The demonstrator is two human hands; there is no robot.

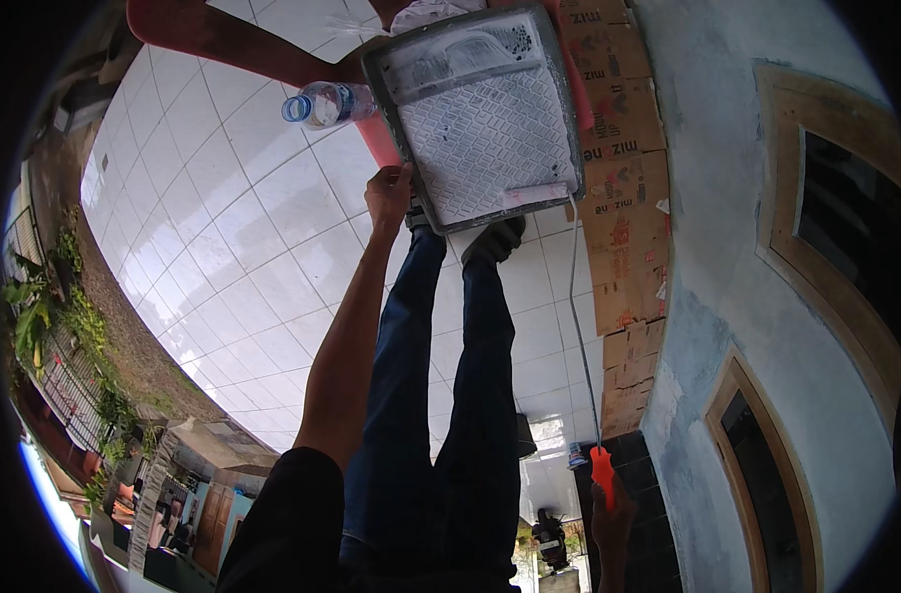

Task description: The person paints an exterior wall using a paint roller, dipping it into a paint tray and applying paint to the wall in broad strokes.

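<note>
A dark-rimmed paint tray [487, 126] with a ribbed ramp is smeared with white paint. Its well, at the far end, holds some whitish paint. My left hand [389, 196] grips the tray's left rim near the front corner. In my right hand [615, 508], low on the right, is the orange-red handle [602, 463] of a paint roller. From it a long thin metal rod [578, 319] runs up to the white roller sleeve [535, 195], which lies against the tray's near right corner. A clear plastic bottle [332, 105] is beside the tray's left side.
Red plastic furniture [250, 52] shows around the tray. Flattened cardboard [624, 244] covers the floor along a patchy blue-grey wall [706, 185] with wooden-framed openings [784, 170]. My feet stand on white tiles [272, 215] below the tray. A dark bucket [525, 436] sits farther back.
</note>
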